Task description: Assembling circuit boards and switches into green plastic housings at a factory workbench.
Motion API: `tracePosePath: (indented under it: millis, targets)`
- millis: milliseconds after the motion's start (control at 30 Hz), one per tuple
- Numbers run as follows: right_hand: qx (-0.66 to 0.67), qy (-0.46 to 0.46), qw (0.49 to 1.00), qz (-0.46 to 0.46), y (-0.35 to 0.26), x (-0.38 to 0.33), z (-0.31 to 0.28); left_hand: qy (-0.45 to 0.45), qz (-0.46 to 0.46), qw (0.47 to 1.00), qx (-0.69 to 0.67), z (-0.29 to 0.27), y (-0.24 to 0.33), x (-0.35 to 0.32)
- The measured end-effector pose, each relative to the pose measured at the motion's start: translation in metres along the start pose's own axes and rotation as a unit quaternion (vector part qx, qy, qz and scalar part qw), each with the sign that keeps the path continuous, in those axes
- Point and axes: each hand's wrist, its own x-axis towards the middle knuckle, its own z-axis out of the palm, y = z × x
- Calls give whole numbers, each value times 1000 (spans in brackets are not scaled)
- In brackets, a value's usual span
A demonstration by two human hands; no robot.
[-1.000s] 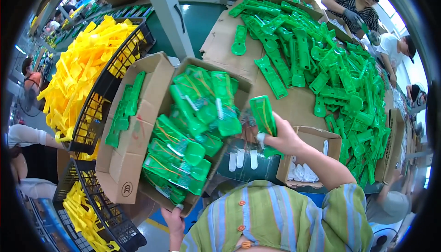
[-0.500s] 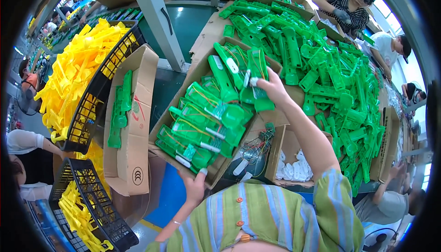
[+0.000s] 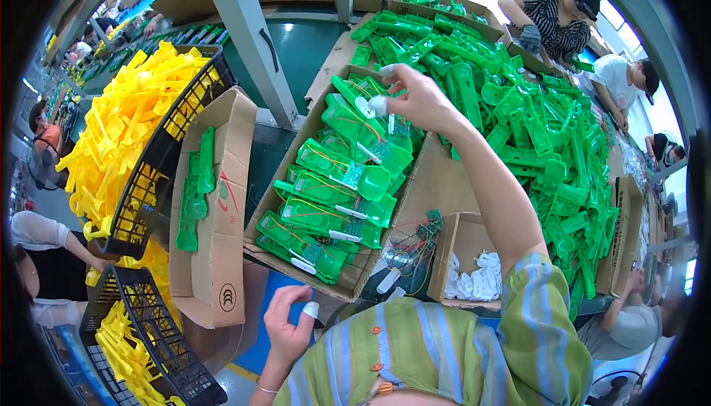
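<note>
A cardboard box [image 3: 354, 282] in front of me holds several green plastic shells [image 3: 315, 210] in a row, with thin wires, small green circuit boards and white strips on them. Over its far right corner hovers my right hand [image 3: 424, 101], thumb and forefinger apart and nothing gripped between them. White covers sit on its fingertips, and the thumb is beside a white piece [image 3: 364, 107] on a shell. My left hand [image 3: 290, 326] hangs off the box's near edge, empty, its fingers loosely bent and its covered thumb held away from them.
A big heap of green shells [image 3: 511, 125] fills the right side. A small box [image 3: 463, 228] of white parts and tangled wired boards [image 3: 418, 247] lie nearby. Leftward stand a narrow carton [image 3: 229, 250] with green pieces and black crates [image 3: 141, 206] of yellow parts. Co-workers sit around.
My left hand has let go of the box's near edge and drawn back toward me. My right hand has risen off the far shells, which now lie lower in the box.
</note>
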Motion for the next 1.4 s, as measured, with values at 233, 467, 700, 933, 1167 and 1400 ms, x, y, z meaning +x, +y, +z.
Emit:
tracePosePath:
  millis: [233,467,700,933,1167,1400]
  targets:
    - [-122,63,982,133,86,-8,-27,68,-274,930,-234,3,-46,-4]
    - [-221,-17,969,-112,105,122,30,7,-389,860,-330,17,-45,27]
    - [-244,-314,917,19,157,183,52,-28,-441,864,-241,10,-44,28]
    - [-325,-302,893,-83,176,157,71,-1,-328,927,-180,15,-60,12]
    - [-554,-281,781,58,161,110,-8,25,-366,899,-238,19,-48,15]
    - [-519,-229,820,79,147,65,-68,90,-319,864,-379,51,-44,67]
